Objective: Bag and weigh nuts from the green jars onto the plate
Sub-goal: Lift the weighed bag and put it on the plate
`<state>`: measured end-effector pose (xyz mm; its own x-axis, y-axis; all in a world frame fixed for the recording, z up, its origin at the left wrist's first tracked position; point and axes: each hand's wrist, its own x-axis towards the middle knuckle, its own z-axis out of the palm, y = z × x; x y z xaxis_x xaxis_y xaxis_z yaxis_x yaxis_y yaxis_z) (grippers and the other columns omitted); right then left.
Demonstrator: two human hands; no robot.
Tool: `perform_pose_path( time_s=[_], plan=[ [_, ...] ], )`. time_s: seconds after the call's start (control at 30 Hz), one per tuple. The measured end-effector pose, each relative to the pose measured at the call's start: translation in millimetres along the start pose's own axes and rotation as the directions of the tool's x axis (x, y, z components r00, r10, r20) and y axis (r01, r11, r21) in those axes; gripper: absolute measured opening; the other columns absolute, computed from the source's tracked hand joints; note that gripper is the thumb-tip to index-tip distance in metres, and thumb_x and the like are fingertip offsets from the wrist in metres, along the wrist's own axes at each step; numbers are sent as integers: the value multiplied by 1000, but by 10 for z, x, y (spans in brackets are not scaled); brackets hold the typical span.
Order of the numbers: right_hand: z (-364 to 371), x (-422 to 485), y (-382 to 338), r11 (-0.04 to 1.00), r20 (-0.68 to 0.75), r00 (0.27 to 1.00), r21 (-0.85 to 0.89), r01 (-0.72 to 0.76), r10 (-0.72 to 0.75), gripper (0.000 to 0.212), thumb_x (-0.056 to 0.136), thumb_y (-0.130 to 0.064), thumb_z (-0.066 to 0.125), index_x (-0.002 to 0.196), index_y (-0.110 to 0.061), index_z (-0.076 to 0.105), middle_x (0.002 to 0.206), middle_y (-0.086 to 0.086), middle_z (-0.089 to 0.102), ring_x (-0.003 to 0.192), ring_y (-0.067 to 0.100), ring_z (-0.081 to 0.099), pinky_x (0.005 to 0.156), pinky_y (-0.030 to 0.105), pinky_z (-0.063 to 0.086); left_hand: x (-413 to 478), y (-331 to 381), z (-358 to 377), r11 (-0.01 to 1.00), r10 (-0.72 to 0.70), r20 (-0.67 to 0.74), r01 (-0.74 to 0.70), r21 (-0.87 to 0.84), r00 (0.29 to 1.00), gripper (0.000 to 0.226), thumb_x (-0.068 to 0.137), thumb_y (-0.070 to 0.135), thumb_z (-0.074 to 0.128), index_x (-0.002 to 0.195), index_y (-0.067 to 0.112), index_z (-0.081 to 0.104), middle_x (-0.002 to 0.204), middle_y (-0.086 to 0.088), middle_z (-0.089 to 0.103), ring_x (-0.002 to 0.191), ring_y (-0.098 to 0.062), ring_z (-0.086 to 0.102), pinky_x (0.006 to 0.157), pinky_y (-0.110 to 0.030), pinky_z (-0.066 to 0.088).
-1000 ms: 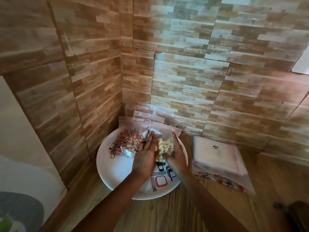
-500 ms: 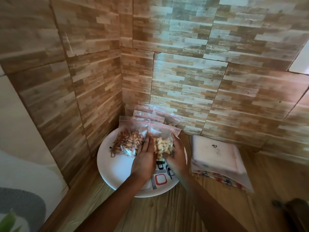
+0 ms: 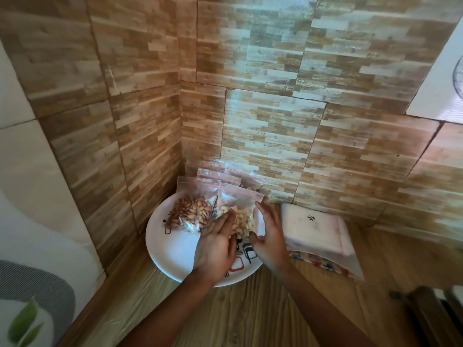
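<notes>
A white plate with a square pattern sits in the corner of the wood-look walls. On it lean several clear zip bags: one of brown almonds on the left, one of pale cashews in front, and another bag behind them. My left hand lies with its fingers flat on the lower left of the cashew bag. My right hand is beside the bag's right edge, fingers spread, thumb near its bottom corner. No green jar is in view.
A stack of empty zip bags lies on the wooden floor just right of the plate. A dark object sits at the lower right edge. A white surface with a leaf print is at the left.
Both hands had been holding the cashew bag from either side. Now the right hand has opened and shifted slightly right, and the left fingers have flattened onto the bag.
</notes>
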<state>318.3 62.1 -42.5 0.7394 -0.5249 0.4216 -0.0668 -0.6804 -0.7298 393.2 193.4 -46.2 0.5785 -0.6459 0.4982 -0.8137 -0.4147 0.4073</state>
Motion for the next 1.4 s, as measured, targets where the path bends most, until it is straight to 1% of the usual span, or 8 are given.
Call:
perform_pose_path(
  time_s=[0.1, 0.17, 0.43, 0.7, 0.8, 0.93, 1.17, 1.4],
  plan=[
    [-155, -128, -113, 996, 17, 998, -70, 58, -57, 68, 71, -13, 48, 138, -16, 42, 139, 4, 41, 127, 5, 32, 101, 3, 23, -62, 139, -120, 998, 49, -62, -51, -28, 997, 49, 84, 25, 39, 127, 8, 55, 123, -6, 61, 111, -24, 59, 98, -35, 43],
    [-235, -202, -148, 991, 27, 996, -104, 82, -80, 66, 72, -12, 50, 138, -15, 43, 139, 4, 42, 126, 5, 32, 97, -1, 19, -95, 240, -189, 996, 68, -84, -72, -45, 994, 50, 83, 27, 37, 126, 8, 56, 122, -5, 62, 110, -22, 59, 96, -34, 45],
    [-713, -666, -381, 978, -22, 986, -134, 161, -165, 66, 73, -18, 47, 138, -21, 41, 133, -6, 43, 126, 11, 38, 105, 25, 33, -389, 769, -420, 977, 144, -105, -158, -143, 984, 46, 87, 27, 39, 126, 11, 56, 121, -3, 63, 110, -19, 57, 95, -26, 41],
    [-1442, -1161, -512, 968, -97, 978, -190, 162, -183, 70, 73, -9, 56, 139, -25, 40, 132, -8, 43, 128, 8, 37, 106, 21, 32, -662, 1404, -562, 931, 251, -141, -279, -235, 958, 48, 84, 25, 40, 127, 12, 55, 125, 0, 61, 114, -10, 49, 102, -28, 39],
    [-1741, -1346, -516, 964, -139, 973, -217, 154, -186, 70, 72, -11, 57, 138, -25, 40, 131, -9, 42, 126, 8, 38, 104, 25, 34, -709, 1668, -558, 901, 290, -159, -326, -286, 944, 46, 83, 23, 43, 125, 10, 57, 124, 0, 62, 113, -9, 52, 103, -23, 33],
    [-2146, -1618, -527, 952, -160, 969, -275, 137, -186, 65, 75, -21, 54, 139, -20, 41, 132, -4, 45, 126, 12, 41, 105, 24, 34, -800, 2061, -489, 874, 334, -172, -373, -312, 927, 46, 82, 24, 44, 122, 10, 59, 120, -1, 64, 110, -11, 55, 101, -30, 40],
    [-2752, -2026, -467, 964, -144, 981, -250, 92, -131, 70, 74, -8, 57, 140, -20, 40, 132, -3, 45, 124, 8, 40, 103, 12, 29, -1009, 2685, -319, 860, 356, -132, -379, -342, 925, 45, 84, 26, 45, 124, 12, 59, 123, 1, 62, 111, -15, 58, 105, -24, 33],
    [-3539, -2439, -237, 930, -154, 961, -328, 168, -228, 61, 75, -5, 57, 133, -21, 48, 125, -4, 50, 118, 14, 47, 102, 25, 36, -1224, 3516, -140, 836, 422, -149, -447, -317, 894, 42, 84, 24, 47, 123, 13, 58, 124, 1, 61, 112, -11, 54, 105, -31, 34]
  ],
)
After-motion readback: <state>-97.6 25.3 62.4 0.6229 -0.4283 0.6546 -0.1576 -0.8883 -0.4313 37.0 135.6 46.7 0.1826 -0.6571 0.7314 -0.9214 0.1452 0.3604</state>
